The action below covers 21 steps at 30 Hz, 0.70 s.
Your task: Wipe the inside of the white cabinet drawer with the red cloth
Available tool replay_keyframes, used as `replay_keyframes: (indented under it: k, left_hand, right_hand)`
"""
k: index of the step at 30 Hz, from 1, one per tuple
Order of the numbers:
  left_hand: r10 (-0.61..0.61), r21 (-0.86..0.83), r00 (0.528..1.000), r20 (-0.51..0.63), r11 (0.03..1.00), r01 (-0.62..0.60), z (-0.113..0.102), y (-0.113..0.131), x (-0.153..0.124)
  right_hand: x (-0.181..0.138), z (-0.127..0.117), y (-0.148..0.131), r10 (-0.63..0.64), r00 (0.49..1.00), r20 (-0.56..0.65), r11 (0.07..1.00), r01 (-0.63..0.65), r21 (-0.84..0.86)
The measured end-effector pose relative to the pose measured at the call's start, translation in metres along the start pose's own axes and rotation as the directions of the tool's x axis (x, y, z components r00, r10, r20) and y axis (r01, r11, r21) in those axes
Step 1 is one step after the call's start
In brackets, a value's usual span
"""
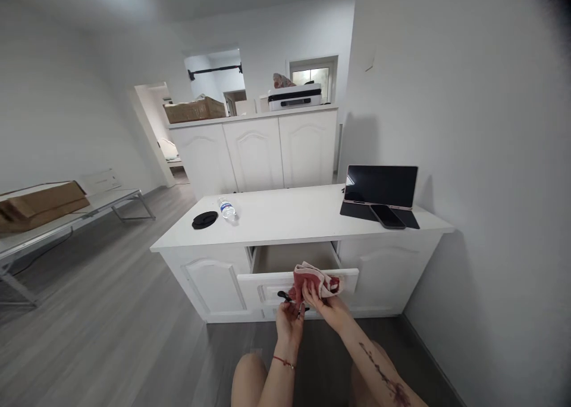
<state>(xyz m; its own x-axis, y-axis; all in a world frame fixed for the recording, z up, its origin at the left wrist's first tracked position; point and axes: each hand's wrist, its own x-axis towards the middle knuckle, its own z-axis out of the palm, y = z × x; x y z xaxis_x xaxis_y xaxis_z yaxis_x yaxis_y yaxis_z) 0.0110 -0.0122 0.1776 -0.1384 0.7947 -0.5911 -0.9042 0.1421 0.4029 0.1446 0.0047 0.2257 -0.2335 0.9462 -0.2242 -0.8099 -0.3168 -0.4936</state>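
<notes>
A red and pale pink cloth (307, 278) lies bunched against the front of an open drawer (263, 281). My right hand (329, 307) is closed on its right and lower part, pressing it near the drawer's top edge. Palm up and lower down, my left hand (289, 323) has curled fingers at the cloth's lower left edge, just under a black handle (283, 295). The cloth hides part of the handle, and whether the left fingers also touch it is unclear. The visible inside of the drawer is a plain pale bottom.
On the white cabinet top (285, 216) are a black round object (205, 219), a water bottle (227, 209), a propped tablet (381, 185) and a phone (388, 216). Cardboard (49, 204) rests on a bench at left. A wall (491, 157) closes the right side.
</notes>
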Motion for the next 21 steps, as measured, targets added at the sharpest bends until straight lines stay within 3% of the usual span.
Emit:
replay_keyframes:
  k: [3, 5, 10, 15, 19, 21]
  left_hand:
    - [0.015, 0.038, 1.0, -0.004, 0.999, -0.015, 0.0, -0.002, 0.002]
    - [0.039, 0.065, 0.999, 0.008, 0.997, -0.039, 0.002, -0.005, 0.004]
    - [0.105, 0.069, 0.994, -0.01, 0.992, -0.104, 0.005, -0.01, 0.013]
    - [0.108, 0.094, 0.994, -0.013, 0.99, -0.107, 0.005, -0.008, 0.02]
    - [0.126, 0.128, 0.992, -0.008, 0.984, -0.124, 0.008, -0.005, 0.026]
    - [0.129, 0.138, 0.992, -0.004, 0.982, -0.128, 0.011, -0.004, 0.028]
  right_hand:
    - [-0.011, -0.013, -0.027, 0.171, 0.985, -0.015, 0.977, -0.167, 0.136]
    - [-0.017, -0.023, -0.043, 0.208, 0.977, -0.038, 0.963, -0.198, 0.183]
    - [-0.028, -0.058, -0.072, 0.068, 0.995, -0.072, 0.985, -0.055, 0.165]
    - [-0.042, -0.095, -0.07, -0.032, 0.976, -0.218, 0.977, 0.076, 0.2]
    - [-0.045, -0.115, -0.051, -0.069, 0.955, -0.288, 0.996, 0.083, 0.038]
    - [-0.044, -0.122, -0.041, -0.179, 0.934, -0.309, 0.981, 0.147, -0.125]
